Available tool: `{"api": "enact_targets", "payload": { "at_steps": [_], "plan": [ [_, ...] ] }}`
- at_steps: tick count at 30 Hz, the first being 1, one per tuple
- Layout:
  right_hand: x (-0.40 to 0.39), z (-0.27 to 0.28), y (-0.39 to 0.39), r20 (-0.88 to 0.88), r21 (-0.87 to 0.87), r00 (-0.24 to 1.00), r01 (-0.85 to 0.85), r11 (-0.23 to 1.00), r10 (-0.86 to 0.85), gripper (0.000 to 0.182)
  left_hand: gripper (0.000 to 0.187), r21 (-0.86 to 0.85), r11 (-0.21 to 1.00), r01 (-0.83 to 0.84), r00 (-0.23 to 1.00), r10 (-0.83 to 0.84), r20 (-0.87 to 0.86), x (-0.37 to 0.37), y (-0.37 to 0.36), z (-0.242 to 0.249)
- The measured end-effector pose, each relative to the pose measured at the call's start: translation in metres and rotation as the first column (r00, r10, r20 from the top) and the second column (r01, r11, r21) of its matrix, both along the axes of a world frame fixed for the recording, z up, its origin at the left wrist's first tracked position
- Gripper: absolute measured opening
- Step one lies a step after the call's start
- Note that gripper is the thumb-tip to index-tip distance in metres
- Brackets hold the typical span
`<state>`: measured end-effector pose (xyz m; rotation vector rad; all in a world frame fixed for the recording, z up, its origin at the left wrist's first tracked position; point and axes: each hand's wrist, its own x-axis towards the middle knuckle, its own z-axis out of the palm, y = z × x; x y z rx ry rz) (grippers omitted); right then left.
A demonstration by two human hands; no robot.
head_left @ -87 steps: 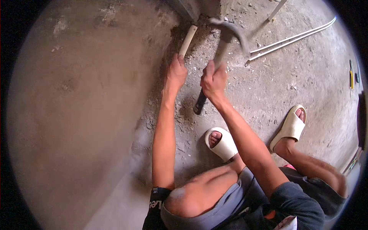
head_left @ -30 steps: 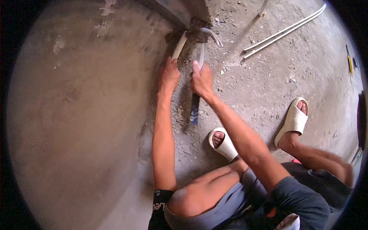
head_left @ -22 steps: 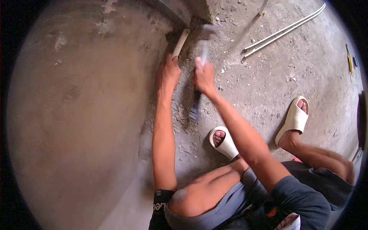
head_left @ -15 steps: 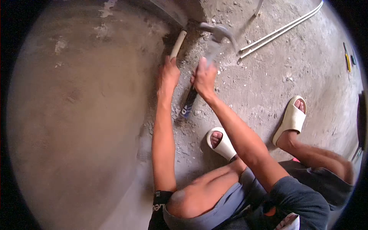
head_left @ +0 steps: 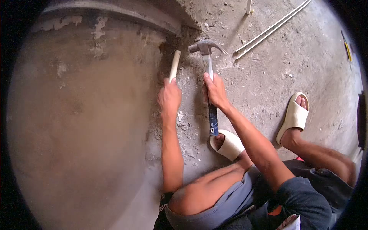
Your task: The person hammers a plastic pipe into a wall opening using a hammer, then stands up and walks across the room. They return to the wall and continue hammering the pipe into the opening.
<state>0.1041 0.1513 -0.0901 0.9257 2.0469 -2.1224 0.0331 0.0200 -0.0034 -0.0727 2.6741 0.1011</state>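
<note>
Presently mid-chiselling: left hand (head_left: 169, 96) clenched on pale chisel (head_left: 174, 65), tip buried at wall foot toward 12 o'clock. Right hand (head_left: 216, 91) gripping claw hammer (head_left: 207, 50), head just beside chisel at 3 o'clock. Concrete chips (head_left: 184, 126) strewn on floor (head_left: 268, 76); groove judged unfinished.

The left hand (head_left: 170, 96) grips a pale rod (head_left: 174, 66) that sticks out beyond its fingers toward the wall's foot. Just beside it, the right hand (head_left: 215, 92) grips a hammer (head_left: 207, 61), head past the fingertips, handle trailing behind.
</note>
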Motion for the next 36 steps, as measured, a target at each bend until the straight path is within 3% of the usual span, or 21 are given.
{"api": "enact_targets", "payload": {
  "at_steps": [4, 6, 9, 11, 15, 18, 19, 21, 22, 24, 26, 27, 30, 32, 34, 36],
  "plan": [
    [-0.006, 0.032, 0.006, 0.051, -0.118, 0.999, 0.007, 0.993, -0.001, 0.044, 0.044, 0.184, 0.983, -0.011, 0.995, 0.029, -0.091, -0.004, -0.009, -0.022],
    [-0.008, 0.038, 0.001, 0.073, -0.144, 0.997, 0.008, 0.989, 0.002, 0.043, 0.044, 0.371, 0.929, 0.0, 0.974, 0.084, -0.21, -0.021, -0.025, -0.042],
    [-0.017, 0.037, -0.002, 0.059, -0.111, 0.998, -0.029, 0.993, 0.035, 0.04, 0.044, 0.33, 0.944, -0.026, 0.984, 0.083, -0.159, -0.033, -0.027, -0.036],
    [-0.02, 0.032, -0.006, -0.076, 0.095, 0.997, -0.024, 0.995, 0.031, 0.039, 0.041, 0.366, 0.93, -0.024, 0.972, 0.107, -0.208, -0.031, -0.031, -0.046],
    [-0.018, 0.039, -0.021, -0.111, 0.119, 0.994, -0.005, 0.993, 0.018, 0.03, 0.042, 0.444, 0.896, 0.005, 0.968, 0.108, -0.228, -0.032, -0.039, -0.065],
    [-0.025, 0.042, -0.049, -0.27, -0.006, 0.943, 0.201, 0.98, -0.195, 0.016, 0.043, 0.467, 0.884, -0.008, 0.962, 0.134, -0.237, -0.03, -0.035, -0.057],
    [-0.034, 0.041, -0.053, -0.362, 0.246, 0.924, 0.226, 0.943, -0.127, 0.019, 0.043, 0.467, 0.884, -0.011, 0.962, 0.137, -0.236, -0.03, -0.039, -0.061],
    [-0.05, 0.04, -0.04, -0.101, 0.305, 0.981, -0.129, 0.943, 0.167, 0.023, 0.043, 0.457, 0.887, -0.065, 0.973, 0.158, -0.169, -0.033, -0.039, -0.066],
    [-0.055, 0.051, -0.033, -0.043, 0.279, 0.973, -0.206, 0.938, 0.227, 0.023, 0.043, 0.462, 0.885, -0.05, 0.973, 0.147, -0.177, -0.034, -0.037, -0.065],
    [-0.05, 0.071, -0.032, -0.133, 0.27, 0.98, -0.108, 0.957, 0.148, 0.023, 0.042, 0.44, 0.897, 0.048, 0.958, 0.083, -0.273, -0.033, -0.039, -0.064],
    [-0.037, 0.074, -0.042, -0.342, 0.212, 0.94, 0.075, 0.974, 0.002, 0.022, 0.042, 0.45, 0.893, -0.015, 0.96, 0.138, -0.242, -0.032, -0.036, -0.06],
    [-0.034, 0.067, -0.047, -0.331, 0.21, 0.944, 0.065, 0.976, 0.009, 0.022, 0.042, 0.46, 0.886, -0.064, 0.961, 0.179, -0.212, -0.031, -0.034, -0.057],
    [-0.054, 0.046, -0.034, -0.091, 0.407, 0.976, -0.144, 0.902, 0.197, 0.02, 0.042, 0.474, 0.881, -0.002, 0.955, 0.142, -0.261, -0.032, -0.042, -0.069],
    [-0.057, 0.067, -0.016, -0.136, 0.367, 0.978, -0.102, 0.925, 0.161, 0.02, 0.043, 0.489, 0.87, 0.058, 0.95, 0.102, -0.294, -0.042, -0.033, -0.064],
    [-0.048, 0.079, -0.018, -0.232, 0.24, 0.971, -0.004, 0.971, 0.061, 0.02, 0.045, 0.508, 0.858, -0.074, 0.956, 0.206, -0.21, -0.031, -0.032, -0.059],
    [-0.045, 0.068, -0.03, -0.291, 0.29, 0.956, 0.05, 0.956, 0.038, 0.021, 0.046, 0.499, 0.863, -0.077, 0.962, 0.197, -0.192, -0.032, -0.038, -0.064]
  ]
}}
